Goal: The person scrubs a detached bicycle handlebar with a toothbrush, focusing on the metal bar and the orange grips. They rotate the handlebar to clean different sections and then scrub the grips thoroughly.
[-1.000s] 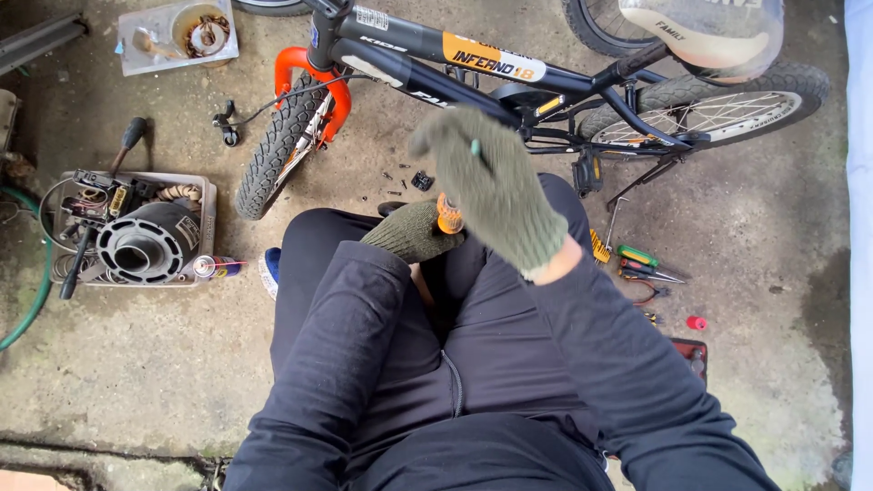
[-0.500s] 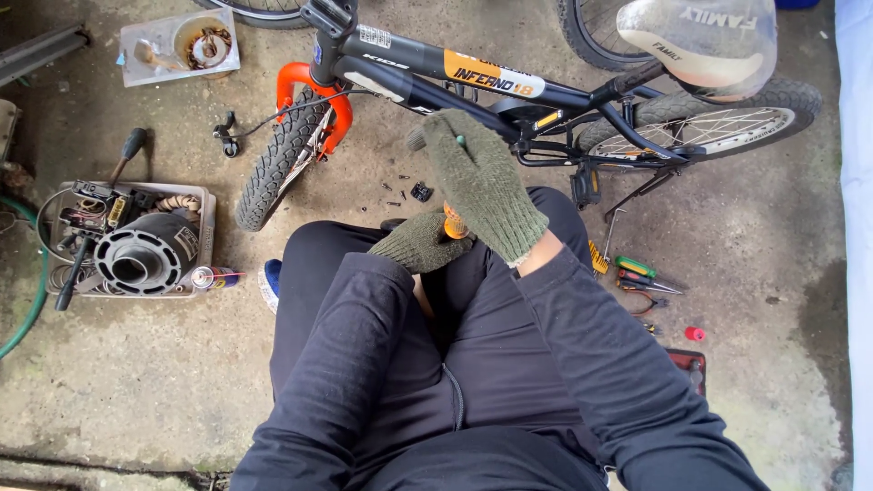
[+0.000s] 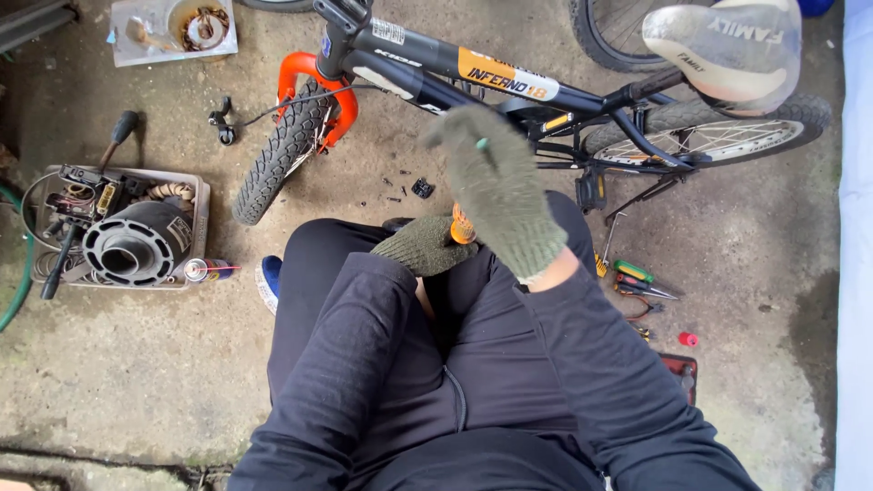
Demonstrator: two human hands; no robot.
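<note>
Olive-green knit gloves cover both hands in the head view, the only view there is. The left hand [image 3: 423,245] rests low between the knees, its fingers clenched around an orange-handled tool [image 3: 462,225] of which only the handle end shows. The right hand [image 3: 500,186] is raised above it, fingertips pinching a small green-tipped bit [image 3: 482,144] in front of the bicycle [image 3: 473,73]. Judging by this, the work looks mid-way: the bit is not yet in the tool, tiny dark parts [image 3: 414,188] lie loose on the concrete floor [image 3: 136,382], and a brake piece [image 3: 221,120] hangs off its cable. By count: one bicycle, two gloved hands, one orange tool, one bit, one grey tray [image 3: 202,195] of motor parts, one red cap [image 3: 688,339].
</note>
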